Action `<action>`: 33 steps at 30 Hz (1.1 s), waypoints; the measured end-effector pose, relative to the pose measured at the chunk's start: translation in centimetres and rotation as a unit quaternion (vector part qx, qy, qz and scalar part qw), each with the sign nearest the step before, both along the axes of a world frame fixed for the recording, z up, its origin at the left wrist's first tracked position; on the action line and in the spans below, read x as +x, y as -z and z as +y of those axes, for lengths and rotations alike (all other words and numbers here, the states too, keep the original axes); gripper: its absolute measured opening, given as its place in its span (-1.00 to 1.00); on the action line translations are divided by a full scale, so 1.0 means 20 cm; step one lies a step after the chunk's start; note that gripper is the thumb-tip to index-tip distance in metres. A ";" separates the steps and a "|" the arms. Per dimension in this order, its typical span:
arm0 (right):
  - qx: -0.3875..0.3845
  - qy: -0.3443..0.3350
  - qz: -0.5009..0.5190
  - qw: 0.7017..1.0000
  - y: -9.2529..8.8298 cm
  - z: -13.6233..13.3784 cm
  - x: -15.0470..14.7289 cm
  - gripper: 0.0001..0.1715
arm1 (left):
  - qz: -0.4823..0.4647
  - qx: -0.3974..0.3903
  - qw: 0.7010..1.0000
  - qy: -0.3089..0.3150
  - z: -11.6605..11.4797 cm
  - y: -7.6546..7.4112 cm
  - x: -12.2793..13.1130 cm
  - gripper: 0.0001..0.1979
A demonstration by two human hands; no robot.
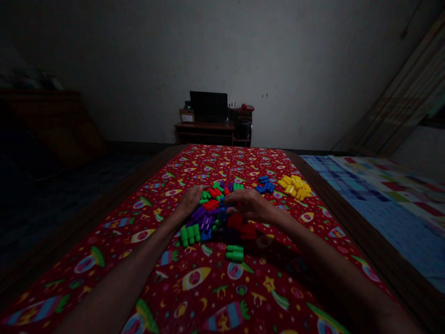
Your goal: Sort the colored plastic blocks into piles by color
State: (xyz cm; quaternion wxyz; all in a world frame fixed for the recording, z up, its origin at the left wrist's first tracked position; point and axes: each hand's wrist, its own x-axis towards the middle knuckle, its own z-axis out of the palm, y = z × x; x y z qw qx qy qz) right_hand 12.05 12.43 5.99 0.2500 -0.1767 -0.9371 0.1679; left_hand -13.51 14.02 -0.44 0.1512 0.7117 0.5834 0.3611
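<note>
A mixed pile of plastic blocks, with purple blocks (206,219) and red ones among green and blue, lies on the red patterned cloth (194,278). My left hand (192,199) rests against the pile's left side; its fingertips are hidden at the blocks. Over the pile's right side is my right hand (248,204), fingers apart, with nothing visible between them. A green block (189,235) lies at the pile's near left, and another green block (235,253) sits apart, nearer to me. To the right are a few blue blocks (265,185) and a heap of yellow blocks (295,187).
Beyond the cloth's far end, a small desk (205,125) holds a dark monitor (209,106). A wooden cabinet (52,125) stands at the left. On the right lies a checked blue and patchwork cover (365,208), below a hanging curtain (392,97).
</note>
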 end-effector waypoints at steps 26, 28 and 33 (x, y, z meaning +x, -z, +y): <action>-0.031 0.113 -0.075 0.990 0.14 0.00 -0.08 -0.74 | 0.025 0.000 1.000 -0.006 0.03 0.04 -0.02 -0.32; -0.028 0.129 -0.104 0.986 0.15 -0.02 -0.09 -0.70 | 0.027 0.004 1.000 -0.006 0.03 0.04 -0.02 -0.32; -0.058 0.143 -0.136 0.979 0.16 -0.03 -0.10 -0.56 | 0.029 0.001 0.999 -0.017 0.03 0.04 -0.01 -0.31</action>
